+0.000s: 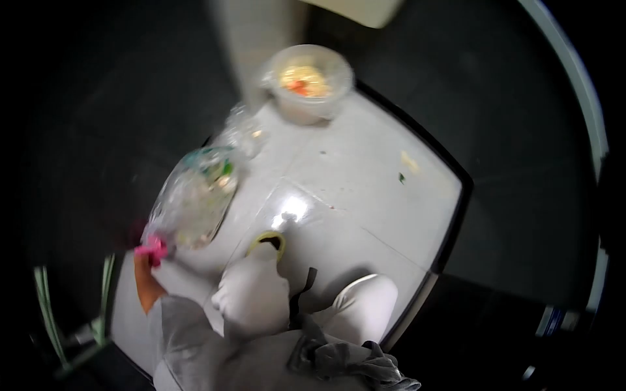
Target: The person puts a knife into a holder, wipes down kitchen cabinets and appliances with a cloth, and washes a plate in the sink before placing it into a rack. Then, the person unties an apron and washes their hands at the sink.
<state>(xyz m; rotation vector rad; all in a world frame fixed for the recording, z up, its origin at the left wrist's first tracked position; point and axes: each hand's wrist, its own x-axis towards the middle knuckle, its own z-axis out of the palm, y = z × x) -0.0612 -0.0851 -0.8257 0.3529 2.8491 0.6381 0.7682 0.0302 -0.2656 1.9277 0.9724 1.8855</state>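
At the lower left my left hand (154,250), covered in pink that looks like a glove, is at the near end of a clear plastic bag (189,202). The bag narrows toward the hand and appears gripped there, though blur hides the fingers. Pale and green pieces show inside the bag, which lies on the light tiled floor (365,176). My right hand is out of view. Beyond the bag sits a smaller crumpled plastic bag (241,133). A translucent round tub (313,107) farther off holds yellow food with an orange-red patch.
A small green scrap (402,178) and a yellowish scrap (409,161) lie on the floor to the right. My knees in white trousers (254,300) and a yellow-edged slipper (280,241) are close in front. A pale green metal frame (104,300) stands at the left.
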